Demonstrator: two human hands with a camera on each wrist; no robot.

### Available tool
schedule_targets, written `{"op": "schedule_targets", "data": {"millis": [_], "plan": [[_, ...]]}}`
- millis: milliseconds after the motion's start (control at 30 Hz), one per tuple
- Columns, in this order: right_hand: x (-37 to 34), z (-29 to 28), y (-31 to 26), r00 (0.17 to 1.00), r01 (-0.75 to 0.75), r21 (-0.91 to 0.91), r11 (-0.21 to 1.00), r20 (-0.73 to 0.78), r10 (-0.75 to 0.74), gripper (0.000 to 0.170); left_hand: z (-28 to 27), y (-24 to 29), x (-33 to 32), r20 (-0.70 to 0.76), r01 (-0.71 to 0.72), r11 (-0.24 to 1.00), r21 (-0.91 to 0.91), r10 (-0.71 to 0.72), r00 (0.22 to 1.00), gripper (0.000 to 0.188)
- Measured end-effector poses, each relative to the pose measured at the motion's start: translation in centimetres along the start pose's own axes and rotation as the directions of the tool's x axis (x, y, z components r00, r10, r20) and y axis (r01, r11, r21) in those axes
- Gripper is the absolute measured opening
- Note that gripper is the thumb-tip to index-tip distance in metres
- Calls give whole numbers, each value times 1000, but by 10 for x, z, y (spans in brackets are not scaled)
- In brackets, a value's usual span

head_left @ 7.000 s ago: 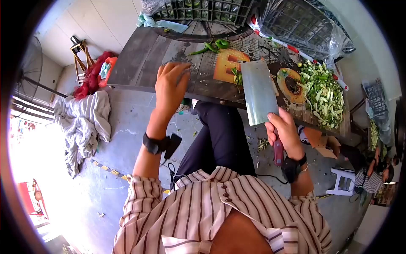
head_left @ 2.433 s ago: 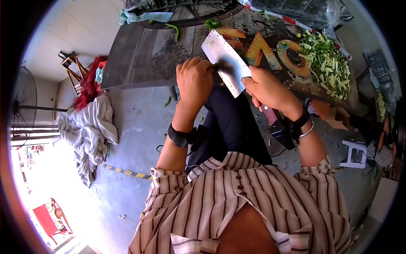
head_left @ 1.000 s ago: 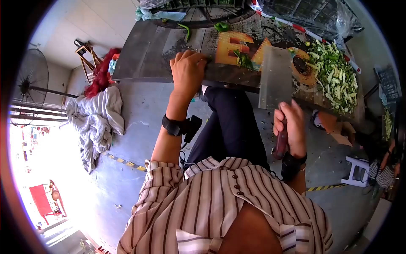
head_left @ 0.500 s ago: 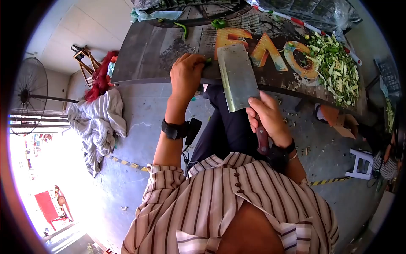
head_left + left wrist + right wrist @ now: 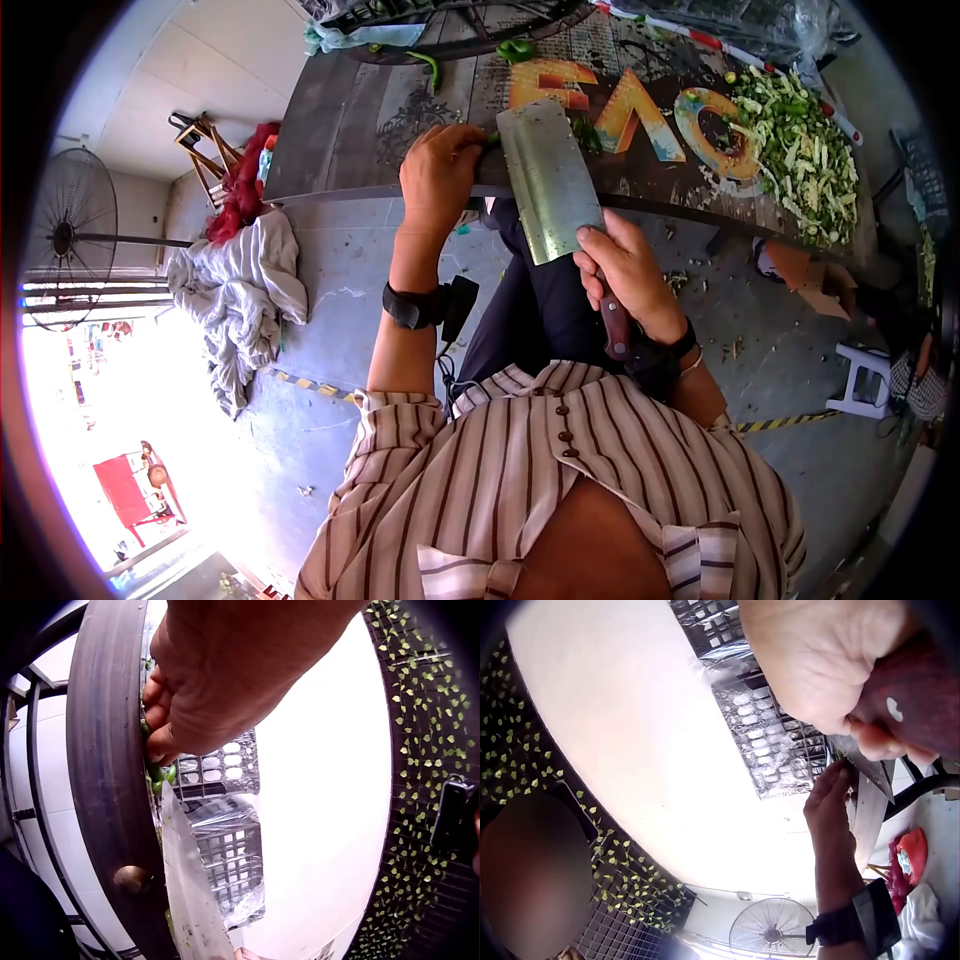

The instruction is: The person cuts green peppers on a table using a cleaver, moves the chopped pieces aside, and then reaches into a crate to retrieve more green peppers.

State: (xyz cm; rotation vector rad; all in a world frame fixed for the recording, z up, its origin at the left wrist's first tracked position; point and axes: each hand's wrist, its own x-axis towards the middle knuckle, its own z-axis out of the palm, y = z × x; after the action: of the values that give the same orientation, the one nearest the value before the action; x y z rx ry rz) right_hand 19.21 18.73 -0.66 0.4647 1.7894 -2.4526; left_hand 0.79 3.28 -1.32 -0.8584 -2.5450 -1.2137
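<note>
My right hand [image 5: 625, 270] grips the dark red wooden handle of a cleaver [image 5: 550, 180]. The broad blade slants up and left over the table's front edge. My left hand [image 5: 436, 178] pinches a green chili pepper [image 5: 492, 140] against the tabletop, with most of the pepper hidden by the fingers. In the left wrist view, the pepper's cut end [image 5: 159, 772] sticks out close beside the blade. Small green pieces [image 5: 587, 133] lie just behind the blade. Farther back are a long green chili [image 5: 433, 72] and a curled green pepper [image 5: 516, 50].
A heap of chopped peppers [image 5: 800, 160] covers the right end of the dark printed table [image 5: 330, 130]. Plastic-wrapped black crates [image 5: 772, 735] stand along the back. A standing fan [image 5: 70, 230] and a grey cloth [image 5: 240, 280] are at the left, a white stool [image 5: 862, 380] at the right.
The left hand, lifted and empty at first, now holds a pepper at the table. In the last second the cleaver has swung left from over the cut pieces to beside the pepper.
</note>
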Motion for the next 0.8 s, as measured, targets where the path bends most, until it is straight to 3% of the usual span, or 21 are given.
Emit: {"op": "schedule_targets", "data": {"millis": [600,800], "plan": [[2,-3,-1,1000,-8,-85,996,26,11,12,0,-2,0,11,-17,1000,26,16,1000,13],[2,-6,-5,999,-47,-73,996,12,48,19,-1,-3,0,14,-60,996,68,59,998,15]]}}
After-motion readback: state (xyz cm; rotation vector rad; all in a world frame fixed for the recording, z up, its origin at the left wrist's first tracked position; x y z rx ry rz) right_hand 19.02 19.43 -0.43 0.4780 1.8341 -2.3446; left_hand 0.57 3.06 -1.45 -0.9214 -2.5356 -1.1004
